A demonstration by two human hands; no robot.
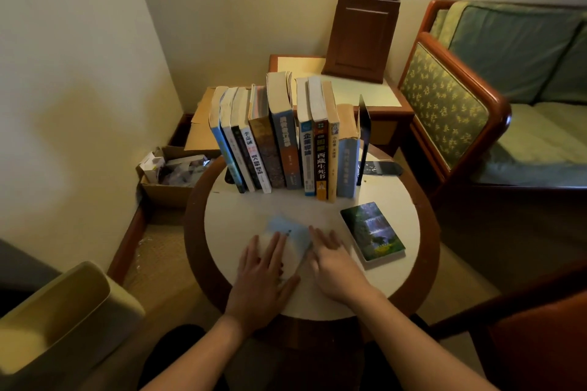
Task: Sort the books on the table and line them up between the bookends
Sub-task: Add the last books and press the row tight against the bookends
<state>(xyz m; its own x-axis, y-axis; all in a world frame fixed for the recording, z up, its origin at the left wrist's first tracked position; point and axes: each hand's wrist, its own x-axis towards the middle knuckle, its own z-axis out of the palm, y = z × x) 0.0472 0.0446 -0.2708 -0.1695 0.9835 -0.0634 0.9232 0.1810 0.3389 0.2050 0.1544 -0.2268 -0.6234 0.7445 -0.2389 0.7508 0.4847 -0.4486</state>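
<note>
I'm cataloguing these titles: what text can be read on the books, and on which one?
"西藏生死书": black-and-orange spine in the row.
"李嘉诚": white spine, left part of the row.
"企", then blurred characters: blue-and-white spine.
Other spines, the waterfall-cover book and the pale book under both hands: unreadable.

The dark orange-lettered spine (pixel 321 165) reads 西藏生死书, and a white spine (pixel 254 157) nearby reads 李嘉诚.

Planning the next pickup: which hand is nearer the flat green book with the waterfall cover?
Right. The right hand lies just left of the green waterfall-cover book; the left hand is farther left, on the pale blue book.
</note>
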